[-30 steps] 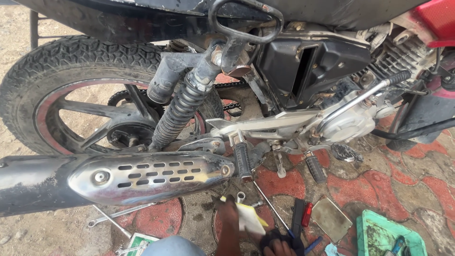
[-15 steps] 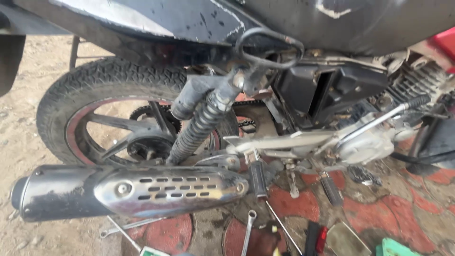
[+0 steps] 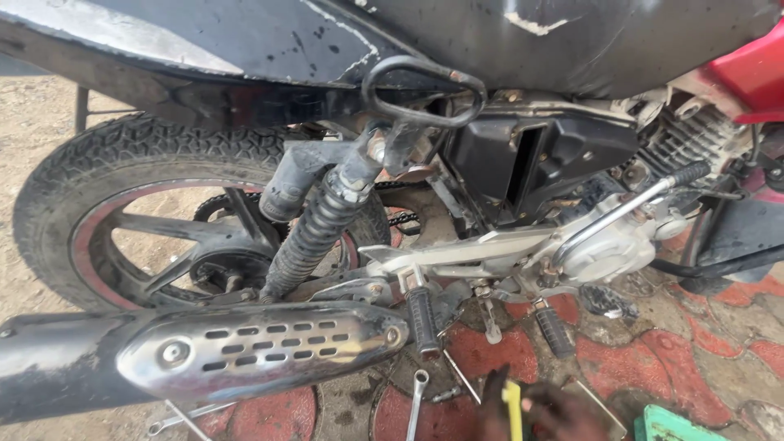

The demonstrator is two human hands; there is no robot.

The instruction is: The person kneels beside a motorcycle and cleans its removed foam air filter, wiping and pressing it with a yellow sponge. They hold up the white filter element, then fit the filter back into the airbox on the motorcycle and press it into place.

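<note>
At bottom edge, hand: one hand [image 3: 543, 412], dark with grease, shows at the frame's lower edge, fingers curled around a yellow tool [image 3: 512, 408]; which hand it is cannot be told, and no second hand shows.
Yellow tool: narrow, flat, upright strip, held in the hand, just below the footpeg [image 3: 422, 320].
Spanner: slim, bright metal spanner [image 3: 416, 396] lies on the ground, just left of the hand, apart from it.
Exhaust: chrome heat shield [image 3: 261, 351] with rows of oval slots, on a dull black pipe, lower left.
Shock absorber: black coil spring [image 3: 314, 237], tilted, between wheel and frame.
Rear wheel: knobbly rubber tyre [image 3: 122, 155], red-edged rim, dark spokes.
Bodywork: scuffed black panel [image 3: 245, 41] above; red panel [image 3: 751, 73] at right.
Ground: red and grey patterned paving [image 3: 653, 359].
Green box: corner of a green container [image 3: 670, 425], lower right, near the hand.
</note>
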